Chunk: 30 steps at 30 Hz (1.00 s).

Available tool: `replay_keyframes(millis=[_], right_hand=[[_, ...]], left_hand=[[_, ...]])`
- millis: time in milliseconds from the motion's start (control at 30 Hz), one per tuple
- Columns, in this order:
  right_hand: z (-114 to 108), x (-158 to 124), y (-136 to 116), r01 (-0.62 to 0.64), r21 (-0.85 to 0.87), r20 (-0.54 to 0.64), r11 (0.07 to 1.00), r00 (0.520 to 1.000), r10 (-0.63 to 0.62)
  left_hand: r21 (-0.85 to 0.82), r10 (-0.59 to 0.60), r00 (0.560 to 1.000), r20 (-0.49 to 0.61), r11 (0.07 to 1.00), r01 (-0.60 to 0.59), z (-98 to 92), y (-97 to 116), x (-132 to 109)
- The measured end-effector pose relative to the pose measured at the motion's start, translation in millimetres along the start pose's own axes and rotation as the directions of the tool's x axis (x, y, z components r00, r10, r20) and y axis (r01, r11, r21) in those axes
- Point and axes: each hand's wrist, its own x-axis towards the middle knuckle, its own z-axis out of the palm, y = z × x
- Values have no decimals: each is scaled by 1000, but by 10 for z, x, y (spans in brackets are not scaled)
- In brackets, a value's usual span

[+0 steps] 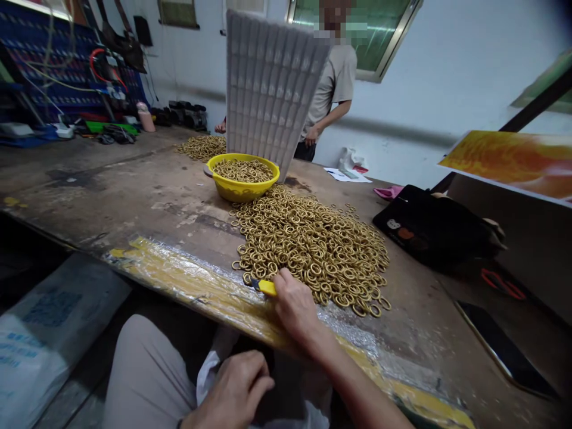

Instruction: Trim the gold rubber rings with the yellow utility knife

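My right hand (295, 301) is closed around a small yellow-and-black tool that looks like a utility knife (267, 288). Its dark end points left, close to a few rings at the table's front edge. Just beyond the hand spreads a large pile of brass-coloured rings (308, 238). A yellow plastic basin (243, 192), filled with the same rings, stands behind the pile. Lower down, above my lap, my left hand (236, 384) is curled with its thumb apart, beside a white plastic bag (210, 363); its fingertips are hidden, so what it holds, if anything, does not show.
Yellow tape (187, 286) covers the table's front edge. A tall translucent ribbed panel (272, 89) stands behind the basin, partly hiding a person (342, 77). A smaller ring pile (201, 147) lies at back left. On the right are a black bag (433, 226) and a phone (500, 345).
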Motion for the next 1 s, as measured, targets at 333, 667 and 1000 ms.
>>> replay_keyframes(millis=[333,667,1000], right_hand=[[-186,-346,72,-591,802,588,89,807,56],[-197,-485,86,-710,697,707,-97,704,-67],[-199,-849,69,-92,446,105,890,993,50]], left_hand=[[-350,153,899,-410,884,-310,-245,111,163],[-269,332,883,-331,864,-425,-259,198,191],[-733,-15,994,-110,677,-71,-272,224,239]])
